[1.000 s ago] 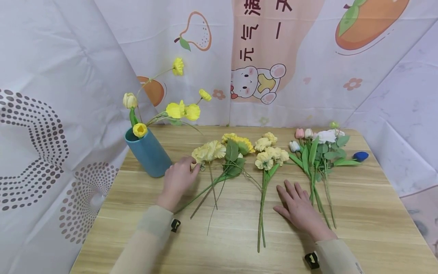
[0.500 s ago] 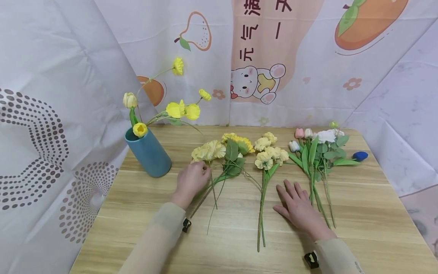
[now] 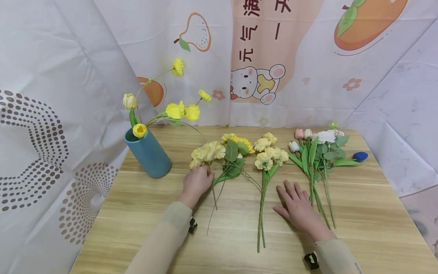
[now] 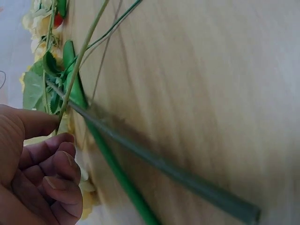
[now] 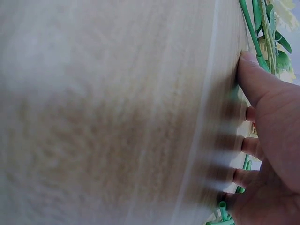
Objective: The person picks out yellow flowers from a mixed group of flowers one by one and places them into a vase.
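My left hand (image 3: 196, 182) is at the pale yellow flowers (image 3: 208, 151) left of centre. In the left wrist view its thumb and forefinger pinch a thin green stem (image 4: 75, 75), the other fingers curled. A thicker grey-green stem (image 4: 164, 166) and a bright green one lie just beyond. Beside these flowers are a yellow sunflower (image 3: 244, 144) and green leaves. My right hand (image 3: 301, 211) rests on the wood with fingers spread, between the cream bunch (image 3: 270, 154) and the bunch with white and pink blooms (image 3: 325, 136), holding nothing.
A blue vase (image 3: 148, 154) leans at the table's left, holding several yellow flowers (image 3: 175, 110) whose stems reach to the right. A blue tulip (image 3: 360, 156) lies at the far right. Behind the wooden table (image 3: 219, 255) hangs a printed curtain (image 3: 205, 76).
My left hand has moved right, away from the vase side, to the stems below the pale yellow flowers, and its fingers have closed. My right hand has stayed still.
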### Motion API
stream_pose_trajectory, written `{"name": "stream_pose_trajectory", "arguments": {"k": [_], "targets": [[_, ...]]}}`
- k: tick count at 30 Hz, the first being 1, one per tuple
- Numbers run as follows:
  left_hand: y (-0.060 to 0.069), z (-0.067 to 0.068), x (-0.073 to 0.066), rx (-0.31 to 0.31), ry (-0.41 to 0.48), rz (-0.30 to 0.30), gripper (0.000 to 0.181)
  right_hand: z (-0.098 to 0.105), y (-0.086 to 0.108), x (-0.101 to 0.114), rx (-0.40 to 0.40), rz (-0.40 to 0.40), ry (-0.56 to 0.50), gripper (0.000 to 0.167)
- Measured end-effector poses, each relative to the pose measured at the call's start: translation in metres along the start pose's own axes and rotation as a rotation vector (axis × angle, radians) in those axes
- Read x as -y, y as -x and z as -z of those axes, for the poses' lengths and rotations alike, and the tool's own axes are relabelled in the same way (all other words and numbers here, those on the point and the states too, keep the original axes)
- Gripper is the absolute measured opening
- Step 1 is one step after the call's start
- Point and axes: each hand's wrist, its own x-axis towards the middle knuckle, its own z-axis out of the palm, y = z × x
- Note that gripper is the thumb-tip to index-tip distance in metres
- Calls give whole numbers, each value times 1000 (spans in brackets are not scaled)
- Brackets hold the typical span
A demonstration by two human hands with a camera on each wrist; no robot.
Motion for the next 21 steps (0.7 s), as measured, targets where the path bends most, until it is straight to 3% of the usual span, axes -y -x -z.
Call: {"name": "stream_pose_trajectory", "arguments": {"k": [6,9,12,21], "targets": [[-2,-4,3,36,239,30,22,-2,0,-2,-12,10,0,68],[-2,1,4,74,421,66,24,-3,0,-2,-17,16,1,68],[0,10,3,77,513,75,21,-3,0,-2,-16,15,1,68],[16,60,-13,-95,272,-90,16,-3,0,-2,-11,15,6,68]]}}
